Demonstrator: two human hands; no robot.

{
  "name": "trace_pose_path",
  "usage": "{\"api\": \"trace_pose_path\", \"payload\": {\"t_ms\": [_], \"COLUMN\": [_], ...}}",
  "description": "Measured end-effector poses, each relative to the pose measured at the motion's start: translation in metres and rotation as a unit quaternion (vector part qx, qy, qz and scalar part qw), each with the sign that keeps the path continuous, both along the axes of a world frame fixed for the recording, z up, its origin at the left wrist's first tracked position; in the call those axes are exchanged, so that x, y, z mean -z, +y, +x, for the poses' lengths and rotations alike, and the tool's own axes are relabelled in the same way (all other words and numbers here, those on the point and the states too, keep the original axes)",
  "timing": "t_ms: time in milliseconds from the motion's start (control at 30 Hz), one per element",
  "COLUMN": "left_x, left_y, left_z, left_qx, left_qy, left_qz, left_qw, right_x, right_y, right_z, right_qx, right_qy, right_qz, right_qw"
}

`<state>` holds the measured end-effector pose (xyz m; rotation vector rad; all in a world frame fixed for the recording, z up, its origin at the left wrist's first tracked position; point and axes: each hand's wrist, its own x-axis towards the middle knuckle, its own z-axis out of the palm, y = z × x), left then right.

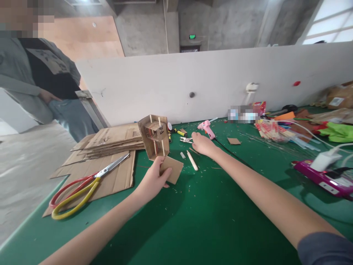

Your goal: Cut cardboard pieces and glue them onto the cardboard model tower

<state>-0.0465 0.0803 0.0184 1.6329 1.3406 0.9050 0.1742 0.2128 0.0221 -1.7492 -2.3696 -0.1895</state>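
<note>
Pinched between the thumb and fingers of my left hand (pixel 156 177) is a flat piece of cardboard (pixel 173 170). Just behind it stands a cardboard structure (pixel 153 138) with wooden sticks, wires inside and handwritten marks. My right hand (pixel 203 144) reaches farther out, fingers curled down at a small silver metal tool (pixel 185 140); whether they grip it is hidden. Past that hand lies a pink hot glue gun (pixel 206 129). A pale pointed wooden stick (pixel 192 160) and a short whitish cylinder (pixel 182 155) lie between my hands.
Large scissors (pixel 91 186) with red and yellow handles rest on cardboard sheets (pixel 110 141) at the left. A purple power strip (pixel 325 178) with plugs sits at the right. Craft materials (pixel 278 130) lie along the back right. A person (pixel 55 81) stands beyond the table's left edge.
</note>
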Motion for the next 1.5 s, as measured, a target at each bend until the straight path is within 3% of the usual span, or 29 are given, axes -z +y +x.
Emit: {"api": "trace_pose_path", "payload": {"t_ms": [233, 367, 467, 567, 700, 933, 1200, 1500], "left_x": [0.0, -0.007, -0.011, -0.015, -0.021, -0.026, -0.023, -0.017], "left_y": [0.002, 0.0, -0.003, -0.004, -0.004, -0.006, -0.005, -0.001], "left_z": [-0.006, -0.01, -0.01, -0.009, -0.011, -0.014, -0.012, -0.016], "left_qx": [-0.077, -0.095, -0.098, -0.095, -0.104, -0.112, -0.109, -0.132], "left_qy": [-0.2, -0.256, -0.246, -0.242, -0.237, -0.187, -0.176, -0.144], "left_qz": [0.027, 0.055, 0.062, 0.08, 0.111, 0.101, 0.111, 0.119], "left_qw": [0.976, 0.96, 0.962, 0.962, 0.959, 0.971, 0.972, 0.973], "right_x": [-0.007, -0.005, -0.004, -0.004, -0.006, -0.007, -0.003, 0.001], "right_y": [-0.017, -0.041, -0.072, -0.097, -0.11, -0.113, -0.111, -0.11], "right_z": [0.006, -0.001, -0.01, -0.017, -0.02, -0.022, -0.019, -0.018], "right_qx": [0.01, 0.02, -0.015, -0.069, -0.073, -0.08, -0.094, -0.108], "right_qy": [0.054, 0.227, 0.319, 0.263, 0.175, 0.111, 0.105, 0.066], "right_qz": [0.07, 0.031, 0.005, 0.037, 0.08, 0.084, 0.071, 0.113], "right_qw": [0.996, 0.973, 0.948, 0.962, 0.978, 0.987, 0.987, 0.986]}}
